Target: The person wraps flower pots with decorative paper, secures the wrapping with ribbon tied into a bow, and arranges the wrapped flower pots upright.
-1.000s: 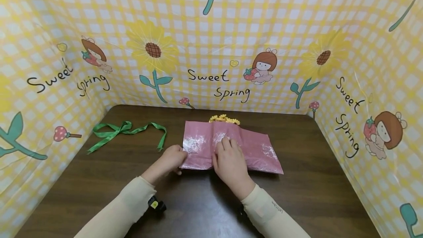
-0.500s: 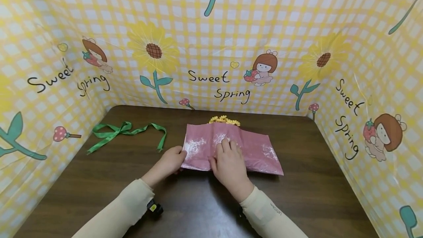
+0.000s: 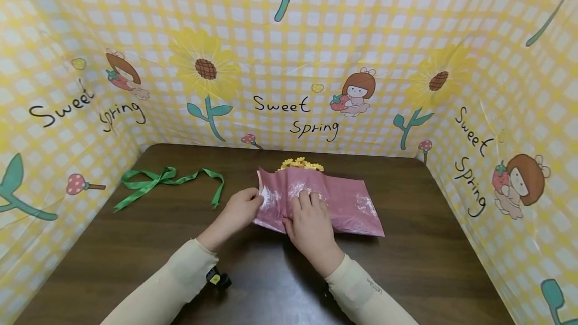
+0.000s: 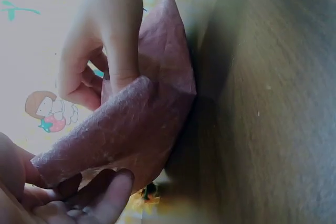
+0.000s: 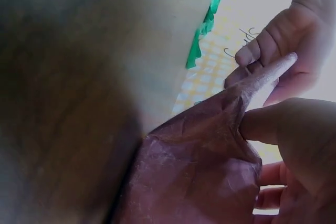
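A pink sheet of wrapping paper (image 3: 347, 204), with whitish patches, is folded around yellow artificial flowers (image 3: 300, 164); only the flower heads show beyond its far edge. My left hand (image 3: 237, 212) pinches the paper's left edge between thumb and fingers and holds that flap raised. On the middle of the bundle lies my right hand (image 3: 312, 227), fingers bent over the paper and thumb in the crease. In the left wrist view the right thumb presses into the fold beneath the lifted flap. Whatever stems are inside the wrap are hidden.
A green ribbon (image 3: 158, 179), looped and trailing, lies on the dark wooden table (image 3: 406, 270) at the back left. Yellow checked cloth (image 3: 280, 54) walls the table at the back and both sides. A small black device (image 3: 219, 280) is strapped at the left wrist.
My left hand has raised the paper's left edge and moved it a little inward, so the flap now bends up. The right hand stays on the paper, its thumb slightly lower along the crease.
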A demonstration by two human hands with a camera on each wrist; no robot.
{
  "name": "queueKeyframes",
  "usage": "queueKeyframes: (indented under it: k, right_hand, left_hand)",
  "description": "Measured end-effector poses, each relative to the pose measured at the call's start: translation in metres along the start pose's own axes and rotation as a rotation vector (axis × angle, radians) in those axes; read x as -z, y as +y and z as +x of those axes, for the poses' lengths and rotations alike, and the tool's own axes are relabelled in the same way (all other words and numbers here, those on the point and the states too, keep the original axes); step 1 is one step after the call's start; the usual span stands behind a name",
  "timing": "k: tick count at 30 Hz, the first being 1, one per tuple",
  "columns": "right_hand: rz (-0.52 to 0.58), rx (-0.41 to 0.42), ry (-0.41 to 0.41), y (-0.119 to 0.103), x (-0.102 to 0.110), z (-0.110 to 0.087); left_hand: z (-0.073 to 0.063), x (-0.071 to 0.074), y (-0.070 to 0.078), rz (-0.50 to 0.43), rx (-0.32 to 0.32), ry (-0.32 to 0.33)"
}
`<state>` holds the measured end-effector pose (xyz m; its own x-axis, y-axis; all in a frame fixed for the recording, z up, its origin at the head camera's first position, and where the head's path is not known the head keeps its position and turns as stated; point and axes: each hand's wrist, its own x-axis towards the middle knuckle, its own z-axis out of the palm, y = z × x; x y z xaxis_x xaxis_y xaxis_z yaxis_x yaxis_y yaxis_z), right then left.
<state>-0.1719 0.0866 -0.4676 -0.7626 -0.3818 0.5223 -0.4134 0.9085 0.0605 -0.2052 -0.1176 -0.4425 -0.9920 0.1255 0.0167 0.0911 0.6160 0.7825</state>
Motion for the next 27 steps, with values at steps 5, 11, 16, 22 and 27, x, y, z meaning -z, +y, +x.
queueKeyframes:
  k: [5,11,16,22,27]
  right_hand:
    - [0.070,0.007,0.013,0.007,0.005,0.004]
    - [0.130,-0.033,0.028,0.014,0.010,0.007]
    - [0.212,-0.051,0.041,0.014,0.011,0.006]
    - [0.250,-0.036,0.019,0.014,0.011,0.007]
    - [0.263,-0.009,0.026,0.013,0.011,0.006]
  left_hand:
    - [0.001,-0.004,0.000,-0.164,0.034,0.003]
    - [-0.001,-0.008,-0.001,-0.397,0.068,-0.029]
    - [-0.003,-0.012,-0.001,-0.567,0.106,-0.030]
    - [-0.009,-0.016,0.007,-0.615,0.134,-0.011]
    - [-0.010,-0.016,0.014,-0.597,0.117,-0.021]
